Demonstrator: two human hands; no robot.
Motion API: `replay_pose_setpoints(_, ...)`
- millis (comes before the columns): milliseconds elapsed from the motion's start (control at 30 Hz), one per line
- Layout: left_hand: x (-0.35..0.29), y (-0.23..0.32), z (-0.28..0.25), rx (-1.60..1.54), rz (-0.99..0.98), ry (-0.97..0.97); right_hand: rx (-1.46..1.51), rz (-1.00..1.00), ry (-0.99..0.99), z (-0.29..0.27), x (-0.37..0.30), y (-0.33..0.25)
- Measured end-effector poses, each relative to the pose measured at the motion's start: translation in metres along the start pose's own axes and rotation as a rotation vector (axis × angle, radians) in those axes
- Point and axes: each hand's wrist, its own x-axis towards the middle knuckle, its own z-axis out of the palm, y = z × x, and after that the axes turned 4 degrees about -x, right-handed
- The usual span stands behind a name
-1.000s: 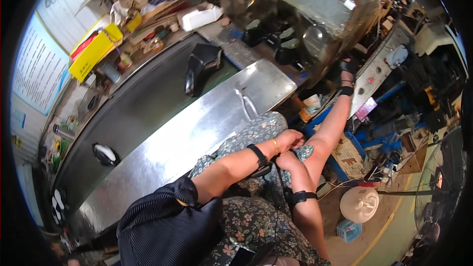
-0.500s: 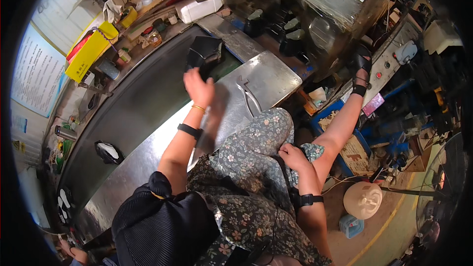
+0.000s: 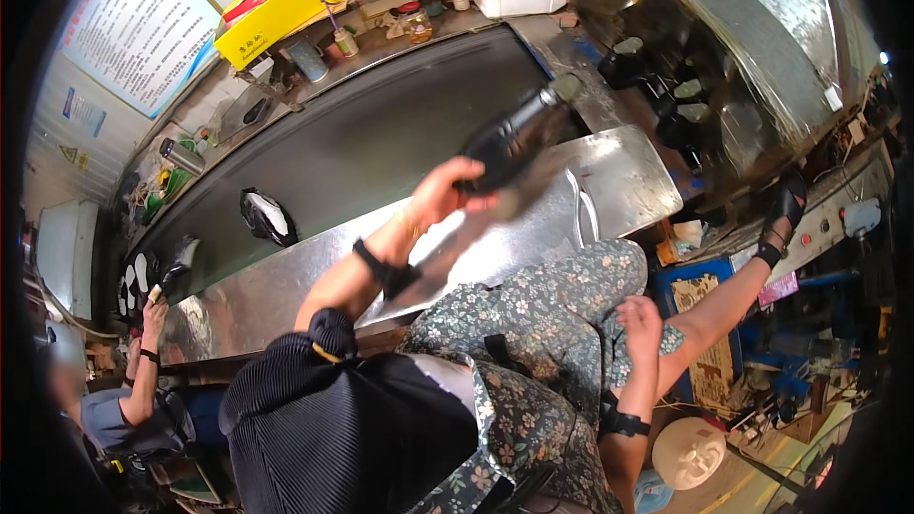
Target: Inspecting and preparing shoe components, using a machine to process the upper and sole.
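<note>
My left hand (image 3: 446, 198) is closed on a black shoe (image 3: 505, 148), held tilted above the far edge of the metal table (image 3: 324, 276). A pale green-grey end like a shoe last's top sticks out of the shoe; motion blurs it. Just right of the shoe, a pair of silver pliers (image 3: 584, 209) lies on the table. By my raised knee in a flowered dress, my right hand (image 3: 641, 326) is loosely curled, and I see nothing in it. A second black shoe (image 3: 267, 216), its pale underside up, lies on the dark conveyor belt (image 3: 371, 119).
A co-worker's hand (image 3: 152, 316) is at the belt's left end, near more shoes (image 3: 138, 276). Yellow box (image 3: 281, 14), jars and a metal flask (image 3: 181, 154) line the far ledge. Lasts (image 3: 690, 88) stand at the right. A cream jug (image 3: 687, 452) sits on the floor.
My left hand has taken the black shoe off the belt and brought it nearer over the metal table. My right hand has lifted from my thigh. The view has turned left, bringing the co-worker in.
</note>
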Motion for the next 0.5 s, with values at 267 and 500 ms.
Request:
replay_pose_setpoints(267,-0.130,-0.100,0.020,-0.421,-0.654,-0.575,0.194,-0.556,0.077,0.013,0.007,-0.158)
replay_pose_setpoints(500,-0.098,-0.093,0.076,0.665,-0.480,-0.534,-0.328,-0.360,0.187,-0.004,0.002,-0.137)
